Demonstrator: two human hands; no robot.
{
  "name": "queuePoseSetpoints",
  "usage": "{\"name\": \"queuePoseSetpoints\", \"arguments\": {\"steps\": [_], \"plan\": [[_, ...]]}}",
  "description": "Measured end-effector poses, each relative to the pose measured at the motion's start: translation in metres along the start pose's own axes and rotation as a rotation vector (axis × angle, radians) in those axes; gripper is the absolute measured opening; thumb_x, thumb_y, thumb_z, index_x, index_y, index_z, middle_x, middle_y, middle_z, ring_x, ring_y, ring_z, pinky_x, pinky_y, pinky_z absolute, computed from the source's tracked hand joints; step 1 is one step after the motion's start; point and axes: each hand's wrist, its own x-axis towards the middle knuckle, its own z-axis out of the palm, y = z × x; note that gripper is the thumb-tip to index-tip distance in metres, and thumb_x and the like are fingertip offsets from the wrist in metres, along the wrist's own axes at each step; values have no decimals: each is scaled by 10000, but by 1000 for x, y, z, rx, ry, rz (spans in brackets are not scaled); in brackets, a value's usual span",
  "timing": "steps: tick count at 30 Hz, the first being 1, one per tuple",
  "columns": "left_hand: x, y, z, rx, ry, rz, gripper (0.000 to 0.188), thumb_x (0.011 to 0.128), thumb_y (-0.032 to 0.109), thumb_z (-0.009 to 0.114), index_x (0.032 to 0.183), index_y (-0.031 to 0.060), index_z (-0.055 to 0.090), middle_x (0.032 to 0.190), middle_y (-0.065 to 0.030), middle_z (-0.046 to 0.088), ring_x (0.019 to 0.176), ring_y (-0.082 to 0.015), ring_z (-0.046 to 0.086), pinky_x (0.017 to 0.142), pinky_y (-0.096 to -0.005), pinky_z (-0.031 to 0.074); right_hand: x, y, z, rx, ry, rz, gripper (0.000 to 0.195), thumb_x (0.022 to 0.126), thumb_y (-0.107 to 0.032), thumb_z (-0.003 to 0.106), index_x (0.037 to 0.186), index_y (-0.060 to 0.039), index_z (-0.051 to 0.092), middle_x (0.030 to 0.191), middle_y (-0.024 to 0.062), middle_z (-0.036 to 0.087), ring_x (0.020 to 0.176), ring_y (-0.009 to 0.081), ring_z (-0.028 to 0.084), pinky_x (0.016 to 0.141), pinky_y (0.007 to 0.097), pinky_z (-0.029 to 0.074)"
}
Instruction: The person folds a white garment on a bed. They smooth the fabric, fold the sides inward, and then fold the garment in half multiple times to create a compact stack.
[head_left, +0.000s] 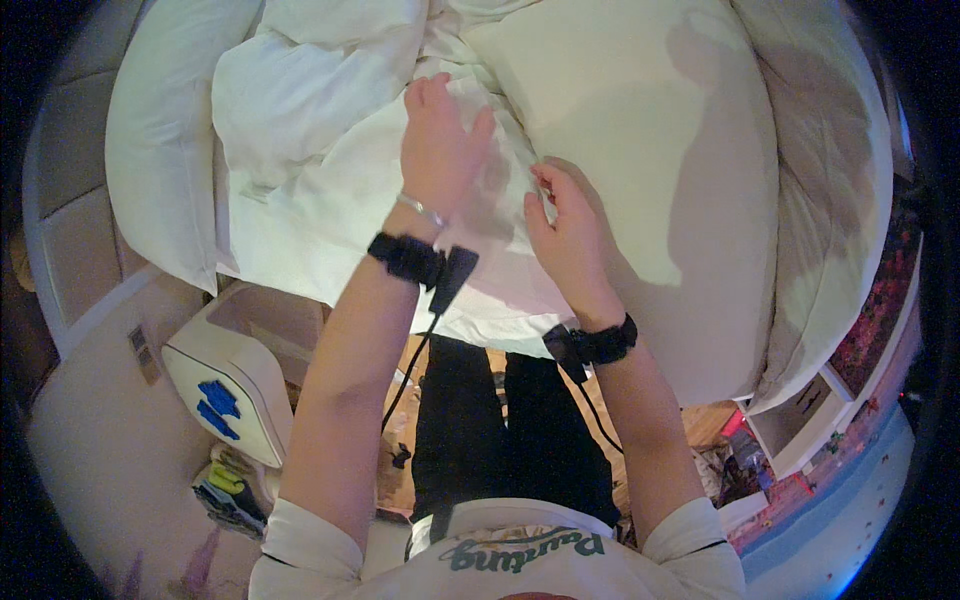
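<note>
White bedding spreads out in front of me. My left hand (444, 146) is over a white sheet (337, 217), palm down, its thumb apart from the fingers. Whether it presses on the cloth is hard to tell. To its right, my right hand (568, 225) is at the left edge of a smooth, folded white duvet (622, 135). Its fingers are bent, with a gap between thumb and forefinger and no cloth visible there. Beyond my left hand lies a crumpled white cover (315, 97). Both wrists wear black straps with cables.
A white pillow (161, 142) leans by the padded headboard (75, 225) at left. Below it stands a white bedside cabinet (232, 375) with blue patches, near a pile of folded cloth (232, 487). At right, a low white shelf (802, 420) stands beside the bed.
</note>
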Motion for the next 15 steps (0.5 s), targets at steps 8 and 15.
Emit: {"name": "queuePoseSetpoints", "arguments": {"steps": [8,15], "plan": [[1,-83,-14,-45,-228,-212,347,833,121,636,1148,-10,567,1045,-184,619,952,-328,624,853,-368,510,19,-6,37,184,-214,338,381,945,-235,576,1235,11,588,1082,232,675,991,345,661,873,389,508],[-34,-91,-42,-736,-224,-381,127,904,-11,522,1012,29,575,988,-34,604,904,-117,563,821,-256,476,40,-15,62,427,-199,230,377,983,-310,540,1129,17,657,993,200,702,908,286,681,807,368,511]]}}
